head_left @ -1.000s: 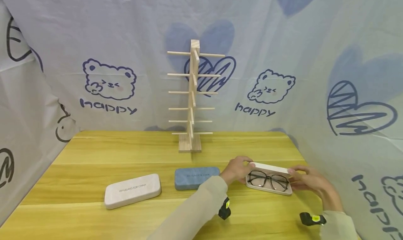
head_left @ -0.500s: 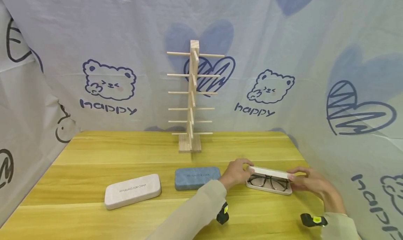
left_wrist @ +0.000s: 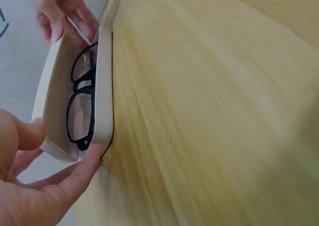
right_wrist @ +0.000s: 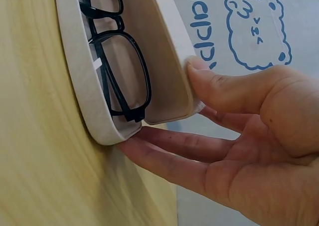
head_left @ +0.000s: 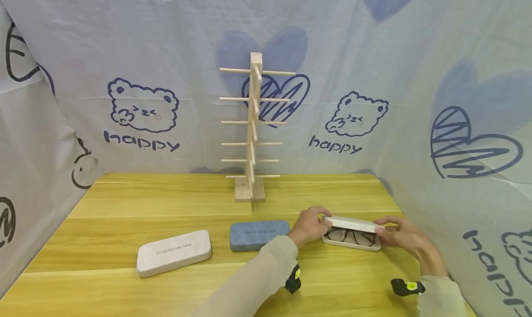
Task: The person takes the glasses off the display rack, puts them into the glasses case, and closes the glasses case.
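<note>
A cream glasses case [head_left: 351, 223] is at the right of the table, its lid tilted partway down over the lower half. Inside it lies a pair of black-framed glasses [left_wrist: 82, 94], folded, with clear lenses. My left hand [head_left: 309, 225] grips the case's left end, thumb on the lid and fingers by the bottom shell. At the opposite end, my right hand [head_left: 402, 237] holds it the same way; in the right wrist view the thumb [right_wrist: 219, 89] presses the lid's edge and the fingers [right_wrist: 174, 158] reach under the hinge corner.
A closed blue glasses case [head_left: 257, 236] lies just left of my left hand. Farther left is a closed off-white case [head_left: 174, 253] with printed lettering. A wooden rack [head_left: 253, 132] with several pegs stands at the back, before a patterned curtain [head_left: 199, 39].
The lid has swung down from nearly upright, now covering part of the glasses. Both hands stay on the case, which has shifted slightly left and away from me.
</note>
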`<state>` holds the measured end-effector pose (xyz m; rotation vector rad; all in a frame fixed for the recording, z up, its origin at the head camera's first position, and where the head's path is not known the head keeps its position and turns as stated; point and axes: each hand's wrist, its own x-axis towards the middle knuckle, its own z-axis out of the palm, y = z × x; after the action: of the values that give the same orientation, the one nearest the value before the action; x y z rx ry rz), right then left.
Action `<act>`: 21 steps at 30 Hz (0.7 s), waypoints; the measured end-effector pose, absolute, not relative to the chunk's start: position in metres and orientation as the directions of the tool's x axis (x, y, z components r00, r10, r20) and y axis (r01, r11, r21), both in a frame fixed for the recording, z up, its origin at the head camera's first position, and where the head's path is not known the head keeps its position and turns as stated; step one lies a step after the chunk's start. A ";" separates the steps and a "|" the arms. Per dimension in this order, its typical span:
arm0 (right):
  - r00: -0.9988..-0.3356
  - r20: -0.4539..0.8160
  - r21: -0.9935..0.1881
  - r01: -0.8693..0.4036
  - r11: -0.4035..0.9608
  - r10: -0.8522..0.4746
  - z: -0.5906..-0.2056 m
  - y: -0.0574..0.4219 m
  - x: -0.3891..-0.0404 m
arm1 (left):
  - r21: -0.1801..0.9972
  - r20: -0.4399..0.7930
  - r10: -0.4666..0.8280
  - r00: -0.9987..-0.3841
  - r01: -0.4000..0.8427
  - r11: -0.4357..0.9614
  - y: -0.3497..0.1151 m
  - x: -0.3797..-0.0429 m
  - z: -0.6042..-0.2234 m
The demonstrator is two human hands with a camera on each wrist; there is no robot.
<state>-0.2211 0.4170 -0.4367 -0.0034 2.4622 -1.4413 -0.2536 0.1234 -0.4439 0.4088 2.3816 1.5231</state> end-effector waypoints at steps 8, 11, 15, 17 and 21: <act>-0.985 -0.140 -0.750 0.040 0.660 -0.098 -0.440 0.415 -0.219 | 0.882 -0.023 0.389 -0.921 0.165 0.442 0.121 -0.252 -0.453; -0.986 -0.127 -0.733 0.018 0.680 -0.111 -0.440 0.414 -0.221 | 0.885 -0.027 0.389 -0.921 0.159 0.438 0.122 -0.251 -0.456; -0.984 -0.128 -0.702 0.001 0.712 -0.124 -0.436 0.413 -0.225 | 0.881 -0.019 0.404 -0.914 0.176 0.439 0.121 -0.252 -0.454; -0.983 -0.130 -0.671 -0.008 0.741 -0.128 -0.433 0.412 -0.226 | 0.868 -0.004 0.414 -0.910 0.202 0.453 0.118 -0.252 -0.453; -0.989 -0.097 -0.591 -0.030 0.806 -0.108 -0.426 0.408 -0.230 | 0.844 0.032 0.432 -0.901 0.256 0.472 0.107 -0.253 -0.449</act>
<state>-0.2297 0.4077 -0.4256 -0.1102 2.8647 -0.9342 -0.2535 0.1069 -0.4488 0.5985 2.5311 1.4034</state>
